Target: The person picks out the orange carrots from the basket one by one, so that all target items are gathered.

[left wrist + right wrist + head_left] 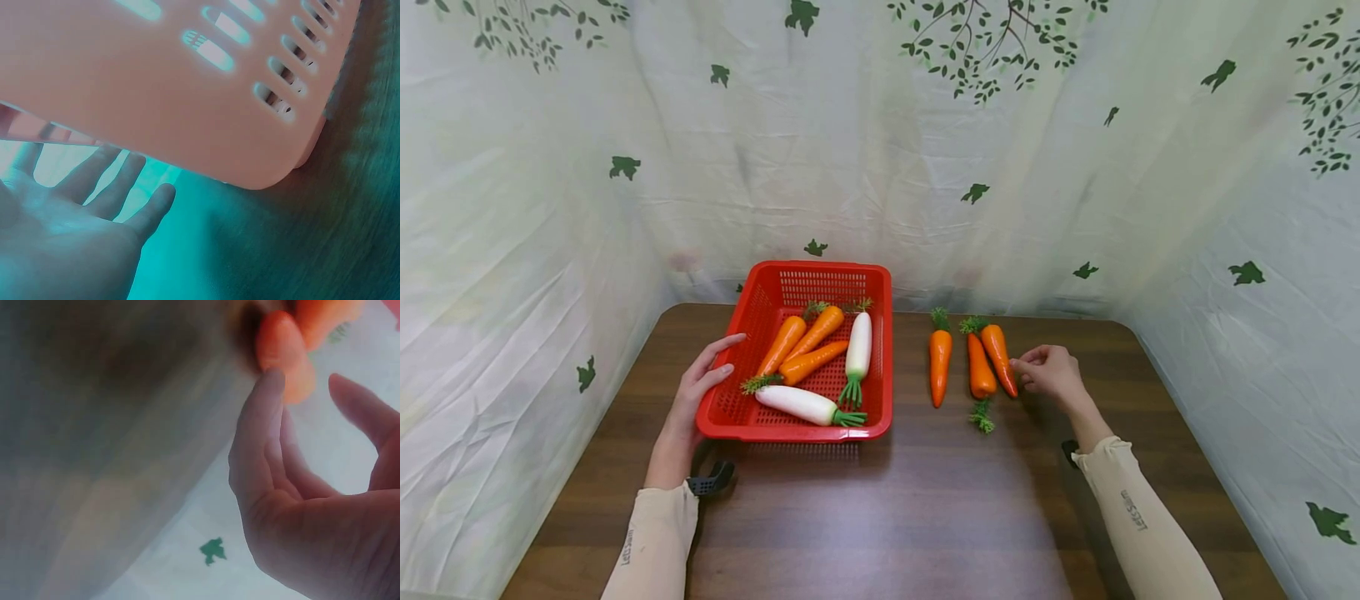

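Note:
My left hand [691,400] is at the left wall of a red plastic basket [718,426], fingers extended and touching its rim. In the left wrist view, the hand's spread fingers [153,209] lie beside the basket wall [150,100]. Inside the basket are orange carrots [814,362] and two white radishes [797,404]. Three more carrots lie right of it: one on the left [939,367], a middle one with its leaves toward me, and the rightmost carrot [998,354]. My right hand [1054,372] reaches that rightmost carrot's tip; in the right wrist view, thumb and fingers stand apart, a fingertip touching the carrot [281,344].
Everything stands on a brown wooden table [880,517]. A pale curtain [865,167] printed with leaves hangs behind the table and along both sides. The basket stands left of centre, near the back edge.

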`<state>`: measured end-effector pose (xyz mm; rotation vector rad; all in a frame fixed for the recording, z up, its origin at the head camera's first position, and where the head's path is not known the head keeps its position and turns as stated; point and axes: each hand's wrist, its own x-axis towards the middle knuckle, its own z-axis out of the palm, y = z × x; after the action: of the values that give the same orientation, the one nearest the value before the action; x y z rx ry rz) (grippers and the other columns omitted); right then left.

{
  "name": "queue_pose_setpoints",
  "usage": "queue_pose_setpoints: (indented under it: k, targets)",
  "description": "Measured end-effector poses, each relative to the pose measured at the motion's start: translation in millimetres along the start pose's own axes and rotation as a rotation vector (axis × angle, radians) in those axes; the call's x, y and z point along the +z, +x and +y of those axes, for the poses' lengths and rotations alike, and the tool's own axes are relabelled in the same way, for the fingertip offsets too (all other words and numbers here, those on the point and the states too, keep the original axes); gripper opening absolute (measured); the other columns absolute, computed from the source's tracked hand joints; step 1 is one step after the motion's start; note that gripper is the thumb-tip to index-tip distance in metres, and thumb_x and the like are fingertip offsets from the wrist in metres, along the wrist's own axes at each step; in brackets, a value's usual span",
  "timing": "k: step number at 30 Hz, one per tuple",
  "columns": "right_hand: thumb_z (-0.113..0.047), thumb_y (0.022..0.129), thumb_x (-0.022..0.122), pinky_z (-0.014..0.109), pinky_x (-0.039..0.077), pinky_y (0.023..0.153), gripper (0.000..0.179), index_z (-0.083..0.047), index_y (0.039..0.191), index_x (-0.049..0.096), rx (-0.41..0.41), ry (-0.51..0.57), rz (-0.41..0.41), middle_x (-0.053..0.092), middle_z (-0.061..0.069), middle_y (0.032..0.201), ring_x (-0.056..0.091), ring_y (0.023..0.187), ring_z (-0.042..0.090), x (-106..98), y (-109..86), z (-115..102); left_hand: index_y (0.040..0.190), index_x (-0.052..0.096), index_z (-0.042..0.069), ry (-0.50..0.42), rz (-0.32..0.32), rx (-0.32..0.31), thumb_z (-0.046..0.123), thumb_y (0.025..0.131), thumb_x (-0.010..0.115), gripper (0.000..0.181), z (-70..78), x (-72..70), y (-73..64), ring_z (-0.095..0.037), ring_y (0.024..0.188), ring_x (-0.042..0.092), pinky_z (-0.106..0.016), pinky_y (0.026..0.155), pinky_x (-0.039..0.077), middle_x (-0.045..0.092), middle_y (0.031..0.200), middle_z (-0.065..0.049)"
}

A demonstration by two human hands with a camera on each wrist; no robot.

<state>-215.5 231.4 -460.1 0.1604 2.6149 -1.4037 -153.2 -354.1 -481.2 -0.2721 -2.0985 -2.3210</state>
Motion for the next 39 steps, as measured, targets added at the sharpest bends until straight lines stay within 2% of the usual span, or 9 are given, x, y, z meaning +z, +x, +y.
queue_pose_setpoints:
  k: [3, 8, 17, 21, 27, 30, 34, 39]
  targets:
    - [-0.027, 0.100, 0.073, 0.046, 0.065, 0.083, 0.040, 0.008, 0.120, 0.067, -0.031, -0.013, 0.036, 0.073, 0.028, 0.110, 0.077, 0.093, 0.036, 0, -1.2, -10, 0.162, 0.038, 0.015, 0.003, -0.001, -0.002, 0.018, 0.110, 0.048, 0.053, -0.7, 0.0, -0.2, -0.033, 0.142, 0.042, -0.030, 0.100, 0.058, 0.031, 0.165, -0.011]
    - [-0.027, 0.102, 0.071, 0.047, 0.065, 0.086, 0.040, 0.006, 0.122, 0.067, -0.050, 0.004, 0.051, 0.072, 0.028, 0.115, 0.078, 0.096, 0.035, 4, -2.1, -28, 0.162, 0.038, 0.016, 0.011, 0.000, -0.002, 0.018, 0.110, 0.048, 0.053, -1.5, 0.4, 0.3, -0.034, 0.143, 0.041, -0.031, 0.101, 0.058, 0.031, 0.166, -0.010]
    - [-0.027, 0.104, 0.068, 0.054, 0.057, 0.103, 0.042, 0.006, 0.129, 0.063, -0.068, 0.157, -0.061, 0.066, 0.031, 0.128, 0.071, 0.114, 0.043, 21, -2.3, -64, 0.162, 0.038, 0.016, 0.009, 0.002, -0.001, 0.017, 0.110, 0.048, 0.053, -1.8, 2.3, 1.3, -0.035, 0.143, 0.041, -0.031, 0.101, 0.057, 0.032, 0.166, -0.010]
    - [-0.027, 0.104, 0.068, 0.054, 0.056, 0.104, 0.043, 0.007, 0.130, 0.063, -0.099, 0.195, -0.101, 0.066, 0.031, 0.127, 0.073, 0.108, 0.035, 31, -1.6, -83, 0.162, 0.038, 0.016, 0.008, 0.001, -0.001, 0.018, 0.110, 0.048, 0.053, -2.4, 2.1, 0.5, -0.034, 0.143, 0.041, -0.030, 0.101, 0.058, 0.031, 0.166, -0.011]
    - [-0.023, 0.104, 0.069, 0.037, 0.063, 0.094, 0.041, 0.009, 0.129, 0.063, -0.116, 0.288, -0.146, 0.070, 0.020, 0.120, 0.073, 0.096, 0.020, 43, -4.1, -111, 0.162, 0.038, 0.015, 0.004, -0.001, -0.001, 0.018, 0.110, 0.048, 0.053, -1.7, 1.3, -0.2, -0.034, 0.143, 0.040, -0.029, 0.100, 0.058, 0.031, 0.165, -0.011]
    - [-0.020, 0.104, 0.068, 0.038, 0.063, 0.096, 0.038, 0.009, 0.128, 0.063, -0.126, 0.313, -0.161, 0.070, 0.016, 0.116, 0.073, 0.096, 0.020, 50, -5.7, -125, 0.162, 0.038, 0.015, 0.005, 0.000, 0.000, 0.018, 0.110, 0.048, 0.053, -0.9, 0.4, 0.0, -0.034, 0.142, 0.040, -0.029, 0.100, 0.059, 0.031, 0.165, -0.011]
    - [-0.018, 0.103, 0.069, 0.044, 0.060, 0.100, 0.038, 0.009, 0.129, 0.061, -0.127, 0.352, -0.178, 0.070, 0.016, 0.114, 0.075, 0.100, 0.026, 61, -6.8, -144, 0.162, 0.038, 0.016, 0.012, 0.007, -0.002, 0.018, 0.110, 0.049, 0.053, -0.3, -0.4, -0.2, -0.033, 0.142, 0.041, -0.029, 0.099, 0.059, 0.031, 0.165, -0.010]
    - [-0.020, 0.102, 0.071, 0.040, 0.062, 0.096, 0.043, 0.007, 0.133, 0.058, -0.129, 0.353, -0.182, 0.069, 0.019, 0.120, 0.076, 0.097, 0.024, 74, -8.3, -166, 0.162, 0.038, 0.017, 0.016, 0.007, -0.004, 0.018, 0.110, 0.049, 0.053, -0.5, -0.9, -0.1, -0.034, 0.143, 0.040, -0.030, 0.100, 0.058, 0.032, 0.165, -0.008]
